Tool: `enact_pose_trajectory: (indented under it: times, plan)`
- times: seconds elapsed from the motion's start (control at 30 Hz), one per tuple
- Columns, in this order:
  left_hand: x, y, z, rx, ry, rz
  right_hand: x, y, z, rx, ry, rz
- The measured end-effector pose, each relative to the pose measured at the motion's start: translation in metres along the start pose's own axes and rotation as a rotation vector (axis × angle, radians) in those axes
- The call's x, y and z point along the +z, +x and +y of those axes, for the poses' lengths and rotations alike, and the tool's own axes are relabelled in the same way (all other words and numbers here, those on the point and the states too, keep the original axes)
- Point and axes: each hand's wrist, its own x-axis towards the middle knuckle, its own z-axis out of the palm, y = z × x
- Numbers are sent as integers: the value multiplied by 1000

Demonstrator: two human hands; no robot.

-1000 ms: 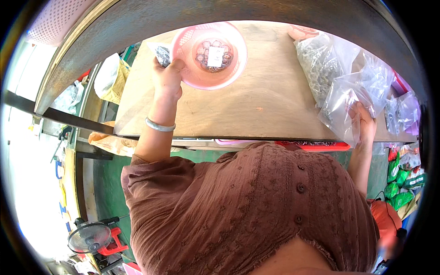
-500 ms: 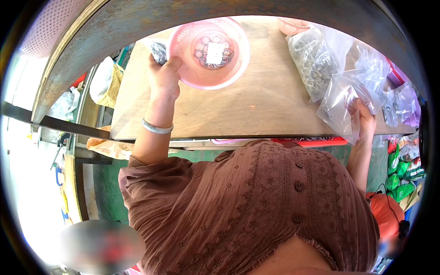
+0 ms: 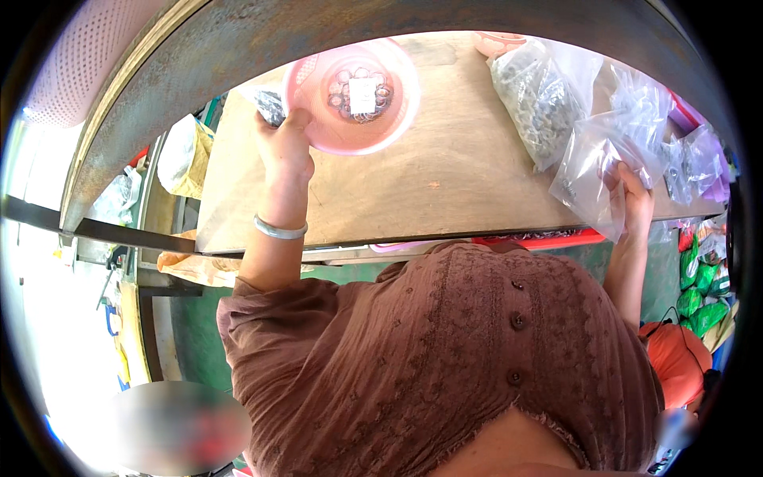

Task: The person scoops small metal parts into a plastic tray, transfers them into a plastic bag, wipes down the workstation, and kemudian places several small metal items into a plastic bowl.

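My left hand (image 3: 284,147) is closed around a small clear bag of dark parts (image 3: 271,108), which shows between thumb and fingers. Its thumb overlaps the left rim of a pink plastic basket (image 3: 401,131); whether it presses on the rim I cannot tell. Inside the basket lie several round ring-like pieces (image 3: 382,98) with a white label (image 3: 362,95) on top. On the right, my right hand (image 3: 633,195) grips a clear plastic bag (image 3: 586,179) by its right side; its fingers show partly through the film. This bag looks mostly flat, with a few small dark specks at its left.
A large bag of grey parts (image 3: 536,103) lies beside more clear bags (image 3: 640,107) on the wooden table (image 3: 445,159). Behind it stands an orange-pink container (image 3: 499,44). A red tray (image 3: 556,241) sits under the front edge. A metal beam (image 3: 397,16) crosses above.
My left hand and its small bag have come slightly nearer to me. The pink basket has shifted a little left. My right hand keeps its grip on the clear bag, almost still.
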Motion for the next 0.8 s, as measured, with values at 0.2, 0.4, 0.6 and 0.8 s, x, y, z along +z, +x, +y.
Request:
enact_pose_trajectory:
  times: [0.2, 0.4, 0.6, 0.8]
  plan:
    - [4, -3, -3, 33, -1, 12, -4, -2, -1, -9, -14, 2]
    - [6, -6, -1, 56, -22, 14, -4, -5, -4, -4, -46, 33]
    - [11, -12, 5, 63, -41, 4, -7, -6, -5, -10, -39, 27]
    - [9, -11, 3, 51, -32, -5, -9, -7, -6, -19, -36, 28]
